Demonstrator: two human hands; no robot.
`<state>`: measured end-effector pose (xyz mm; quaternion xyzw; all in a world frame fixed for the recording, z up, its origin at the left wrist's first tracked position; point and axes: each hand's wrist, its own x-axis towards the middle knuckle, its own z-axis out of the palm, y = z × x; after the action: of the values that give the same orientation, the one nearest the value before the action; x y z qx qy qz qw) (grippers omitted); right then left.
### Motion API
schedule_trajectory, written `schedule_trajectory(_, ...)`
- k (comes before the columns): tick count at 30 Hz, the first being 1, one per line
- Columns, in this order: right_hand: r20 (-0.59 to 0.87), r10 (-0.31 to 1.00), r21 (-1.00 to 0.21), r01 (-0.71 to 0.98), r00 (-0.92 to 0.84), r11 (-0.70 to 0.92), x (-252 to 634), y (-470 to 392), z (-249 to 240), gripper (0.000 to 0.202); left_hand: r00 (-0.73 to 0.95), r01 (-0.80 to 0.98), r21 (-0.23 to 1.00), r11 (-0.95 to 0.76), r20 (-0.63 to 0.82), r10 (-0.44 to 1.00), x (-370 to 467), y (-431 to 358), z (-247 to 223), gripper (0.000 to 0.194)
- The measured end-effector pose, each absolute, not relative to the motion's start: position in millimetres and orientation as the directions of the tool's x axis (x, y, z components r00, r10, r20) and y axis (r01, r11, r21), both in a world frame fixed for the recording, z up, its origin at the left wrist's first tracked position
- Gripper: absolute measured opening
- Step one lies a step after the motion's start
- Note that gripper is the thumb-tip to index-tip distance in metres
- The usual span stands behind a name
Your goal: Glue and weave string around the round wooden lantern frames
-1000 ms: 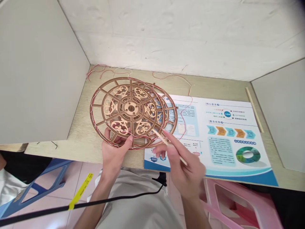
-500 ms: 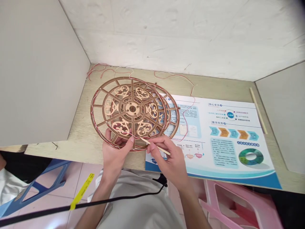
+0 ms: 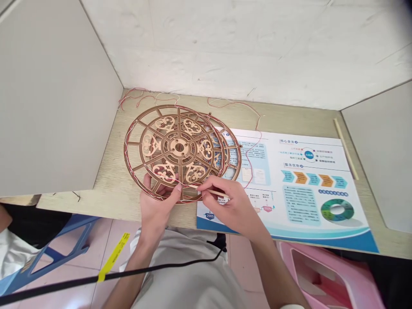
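A brown openwork wheel with scroll ornaments lies on top of a second such wheel, which shows at its right. My left hand grips the upper wheel's near rim, thumb above and fingers beneath, the fingertips partly seen through the gaps. Between finger and thumb, my right hand holds a thin wooden stick. The stick's tip is at the near rim, just right of my left thumb. Red and white wire runs along the rim. A strand crosses the wheel near my left thumb.
A printed blue and white sheet lies under the wheels' right side. Loose wires lie along the back edge, and a thin strip lies at the right. Grey panels flank the table. A black cable crosses below.
My right hand has shifted slightly, its wrist turning outward to the right, and the stick lies flatter, its tip still at the rim. My left hand keeps its grip.
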<state>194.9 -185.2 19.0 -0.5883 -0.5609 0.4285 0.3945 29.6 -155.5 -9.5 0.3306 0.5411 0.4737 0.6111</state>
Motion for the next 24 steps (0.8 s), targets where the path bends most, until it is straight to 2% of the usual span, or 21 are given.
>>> schedule_trajectory(3, -0.029, 1.000, -0.945, 0.325, -0.006, -0.025, 194.5, -181.5, 21.5, 0.013, -0.041, -0.228, 0.905, 0.359, -0.378, 0.925, 29.9, -155.6, -8.8, 0.062)
schedule_trajectory(7, -0.054, 0.998, -0.951, 0.305, -0.011, -0.048, 193.5, -178.3, 23.3, 0.011, -0.041, -0.230, 0.905, 0.357, -0.376, 0.926, 29.1, -155.8, -10.3, 0.070)
schedule_trajectory(13, -0.047, 0.999, -0.932, 0.361, -0.012, -0.040, 191.6, -175.1, 26.3, 0.012, 0.002, -0.221, 0.905, 0.364, -0.372, 0.928, 27.2, -154.5, -9.2, 0.064)
schedule_trajectory(19, -0.088, 0.996, -0.931, 0.356, -0.017, -0.077, 191.2, -174.9, 28.2, 0.011, 0.000, -0.237, 0.895, 0.378, -0.389, 0.921, 27.8, -153.7, -5.9, 0.071)
schedule_trajectory(24, -0.090, 0.996, -0.933, 0.351, -0.008, -0.082, 190.1, -174.7, 28.0, 0.011, -0.003, -0.220, 0.901, 0.373, -0.383, 0.924, 28.6, -153.8, -5.3, 0.069)
